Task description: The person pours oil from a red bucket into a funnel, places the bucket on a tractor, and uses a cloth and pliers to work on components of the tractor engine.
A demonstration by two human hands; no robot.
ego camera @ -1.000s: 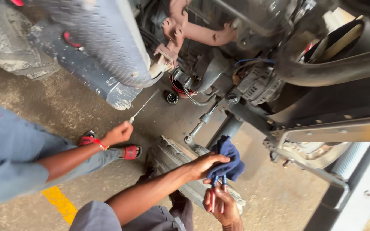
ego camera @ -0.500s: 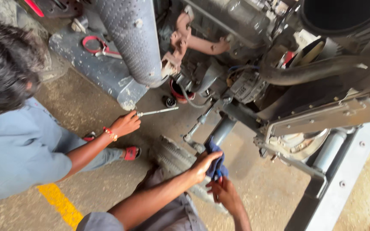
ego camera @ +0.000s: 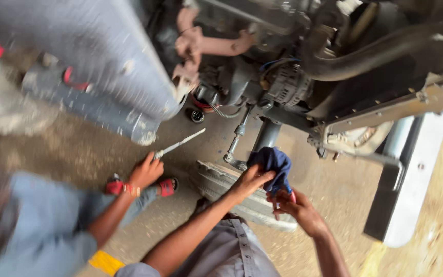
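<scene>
Raised screwdriver (one); two hands on one cloth

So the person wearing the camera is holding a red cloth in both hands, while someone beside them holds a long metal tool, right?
Not quite: the cloth is dark blue, not red, as the head view shows. Both the left hand and right hand grip it, and the other person's hand does hold a long metal tool.

A co-worker's hand holds a long screwdriver nearby.
</scene>
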